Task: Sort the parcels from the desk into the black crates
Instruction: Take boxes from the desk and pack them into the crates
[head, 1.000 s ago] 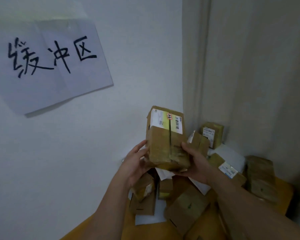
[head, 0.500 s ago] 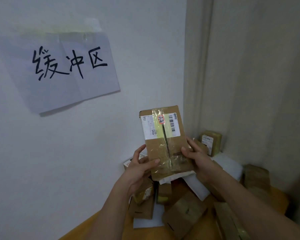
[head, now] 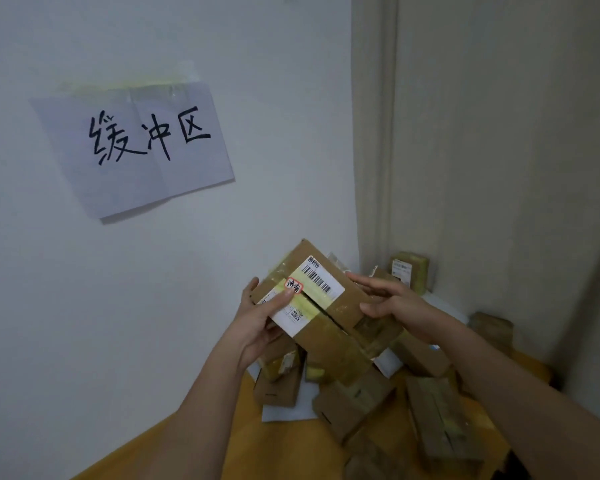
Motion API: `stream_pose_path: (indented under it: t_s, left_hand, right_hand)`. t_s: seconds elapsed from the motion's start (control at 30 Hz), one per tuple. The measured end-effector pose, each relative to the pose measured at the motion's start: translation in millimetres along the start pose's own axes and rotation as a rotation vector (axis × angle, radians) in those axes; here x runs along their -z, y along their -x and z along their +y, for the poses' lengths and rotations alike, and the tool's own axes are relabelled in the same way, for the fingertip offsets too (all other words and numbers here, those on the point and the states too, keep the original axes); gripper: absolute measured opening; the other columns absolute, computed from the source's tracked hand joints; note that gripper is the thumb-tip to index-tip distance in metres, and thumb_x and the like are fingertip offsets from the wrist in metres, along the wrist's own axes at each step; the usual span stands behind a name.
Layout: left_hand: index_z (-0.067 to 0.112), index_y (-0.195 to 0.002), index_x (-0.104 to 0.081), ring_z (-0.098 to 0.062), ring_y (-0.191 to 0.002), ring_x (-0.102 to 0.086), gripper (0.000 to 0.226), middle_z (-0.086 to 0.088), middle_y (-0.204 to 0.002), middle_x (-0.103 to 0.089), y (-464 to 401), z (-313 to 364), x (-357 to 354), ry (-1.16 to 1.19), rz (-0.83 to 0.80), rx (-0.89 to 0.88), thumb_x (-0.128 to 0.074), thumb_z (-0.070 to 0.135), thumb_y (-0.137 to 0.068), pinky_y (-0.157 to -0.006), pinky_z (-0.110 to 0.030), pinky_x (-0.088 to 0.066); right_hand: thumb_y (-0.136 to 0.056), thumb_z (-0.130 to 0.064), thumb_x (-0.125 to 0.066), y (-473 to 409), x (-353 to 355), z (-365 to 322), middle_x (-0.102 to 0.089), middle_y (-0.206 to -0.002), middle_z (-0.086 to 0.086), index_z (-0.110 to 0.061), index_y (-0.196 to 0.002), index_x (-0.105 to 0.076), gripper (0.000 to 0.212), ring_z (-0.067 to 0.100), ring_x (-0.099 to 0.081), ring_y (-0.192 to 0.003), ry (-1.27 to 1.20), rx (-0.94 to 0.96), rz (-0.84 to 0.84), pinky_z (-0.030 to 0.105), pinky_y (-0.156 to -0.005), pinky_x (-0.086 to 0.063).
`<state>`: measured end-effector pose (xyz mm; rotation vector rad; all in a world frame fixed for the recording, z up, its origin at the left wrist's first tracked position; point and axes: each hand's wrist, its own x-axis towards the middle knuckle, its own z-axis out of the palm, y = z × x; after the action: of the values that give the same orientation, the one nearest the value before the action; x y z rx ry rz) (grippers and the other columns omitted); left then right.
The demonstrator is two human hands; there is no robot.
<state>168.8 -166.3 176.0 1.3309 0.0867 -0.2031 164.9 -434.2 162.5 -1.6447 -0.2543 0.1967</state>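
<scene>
A brown cardboard parcel (head: pixel 329 327) with a white barcode label, yellow tape and a red-ringed sticker is held up over the desk, tilted with its label facing me. My left hand (head: pixel 262 318) grips its left end, thumb on the label. My right hand (head: pixel 392 303) holds its right edge, fingers curled round it. Below lies a heap of several more brown parcels (head: pixel 354 400) on the yellow desk (head: pixel 274 441). No black crate is in view.
A paper sign with handwritten characters (head: pixel 142 147) is taped to the white wall on the left. A beige curtain (head: pixel 499 150) hangs at the right. Small boxes (head: pixel 409 270) sit in the corner, and white envelopes (head: pixel 284 412) lie under the heap.
The parcel has been turned from upright to slanting, its label now up and toward the left. Both hands shifted their hold on it, and my view tipped downward.
</scene>
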Motion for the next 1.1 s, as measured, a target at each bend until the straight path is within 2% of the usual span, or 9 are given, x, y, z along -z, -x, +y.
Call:
stream_pose_path:
  t_s: [0.13, 0.23, 0.37, 0.53, 0.6, 0.7, 0.83, 0.97, 1.1]
  left_hand:
    - [0.016, -0.138, -0.049, -0.027, -0.098, -0.072, 0.077, -0.011, -0.109, -0.074, 39, -11, -10, -0.047, 0.03, -0.003, -0.084, 0.026, -0.07, -0.07, -0.043, -0.06]
    - [0.01, -0.124, -0.063, -0.027, -0.099, -0.072, 0.05, -0.011, -0.106, -0.074, 74, -26, -16, 0.01, 0.124, -0.024, -0.077, 0.029, -0.08, -0.083, -0.047, -0.059]
    - [0.009, -0.119, -0.066, -0.025, -0.097, -0.072, 0.04, -0.011, -0.107, -0.074, 123, -55, -8, 0.104, 0.249, -0.006, -0.072, 0.03, -0.086, -0.082, -0.046, -0.059]
    - [0.011, -0.121, -0.064, -0.025, -0.102, -0.07, 0.043, -0.01, -0.111, -0.073, 182, -78, 27, 0.13, 0.397, 0.059, -0.067, 0.04, -0.089, -0.086, -0.042, -0.057]
    - [0.012, -0.117, -0.066, -0.028, -0.108, -0.064, 0.044, -0.01, -0.112, -0.071, 205, -80, 49, 0.055, 0.422, 0.135, -0.063, 0.046, -0.09, -0.093, -0.043, -0.052]
    - [0.019, -0.107, -0.072, -0.027, -0.111, -0.058, 0.044, -0.006, -0.113, -0.068, 240, -77, 85, -0.034, 0.444, 0.211, -0.062, 0.056, -0.086, -0.097, -0.046, -0.049]
    - [0.022, -0.113, -0.069, -0.024, -0.105, -0.064, 0.048, -0.002, -0.104, -0.075, 283, -78, 116, -0.113, 0.455, 0.214, -0.068, 0.056, -0.079, -0.092, -0.048, -0.05]
    - [0.017, -0.117, -0.064, -0.024, -0.097, -0.07, 0.046, -0.003, -0.098, -0.077, 335, -85, 163, -0.135, 0.552, 0.18, -0.069, 0.049, -0.084, -0.088, -0.046, -0.053]
    - [0.013, -0.114, -0.064, -0.026, -0.092, -0.072, 0.046, -0.006, -0.095, -0.077, 413, -88, 236, -0.162, 0.648, 0.181, -0.07, 0.047, -0.084, -0.09, -0.051, -0.055]
  right_hand:
    - [-0.068, -0.041, -0.082, 31, -2, 4, -0.061, -0.133, -0.001, -0.057, -0.127, -0.052, 0.068, 0.017, -0.065, -0.114, -0.04, -0.027, 0.015, 0.04, -0.1, -0.051]
    - [-0.047, -0.067, -0.088, 46, -8, 21, -0.048, -0.145, 0.001, -0.067, -0.136, -0.032, 0.105, 0.023, -0.058, -0.122, -0.114, -0.064, 0.118, 0.051, -0.101, -0.049]
    - [-0.058, -0.063, -0.084, 65, -39, 40, -0.026, -0.157, -0.009, -0.057, -0.149, 0.001, 0.125, 0.022, -0.047, -0.131, -0.2, -0.157, 0.04, 0.053, -0.099, -0.048]
    - [-0.037, -0.073, -0.087, 81, -102, 67, -0.039, -0.153, -0.005, -0.054, -0.149, -0.006, 0.14, 0.024, -0.05, -0.13, -0.229, -0.236, -0.018, 0.056, -0.108, -0.041]
    - [-0.04, -0.07, -0.088, 88, -124, 64, -0.049, -0.144, -0.005, -0.044, -0.152, -0.017, 0.134, 0.023, -0.053, -0.125, -0.214, -0.227, -0.031, 0.053, -0.107, -0.043]
    - [-0.067, -0.055, -0.084, 96, -151, 56, -0.054, -0.136, -0.005, -0.034, -0.142, -0.032, 0.093, 0.022, -0.052, -0.126, -0.137, -0.208, -0.073, 0.048, -0.108, -0.043]
    - [-0.047, -0.079, -0.08, 98, -188, 54, -0.043, -0.151, -0.005, -0.049, -0.15, -0.017, 0.124, 0.025, -0.043, -0.138, 0.098, -0.168, -0.212, 0.053, -0.112, -0.038]
    - [-0.07, -0.059, -0.077, 113, -259, 36, -0.025, -0.161, -0.003, -0.048, -0.152, -0.01, 0.107, 0.025, -0.028, -0.146, 0.195, -0.112, -0.332, 0.051, -0.118, -0.027]
    - [-0.078, -0.036, -0.079, 145, -361, 30, -0.042, -0.149, 0.0, -0.039, -0.152, -0.017, 0.098, 0.021, -0.041, -0.137, 0.09, -0.141, -0.421, 0.046, -0.118, -0.03]
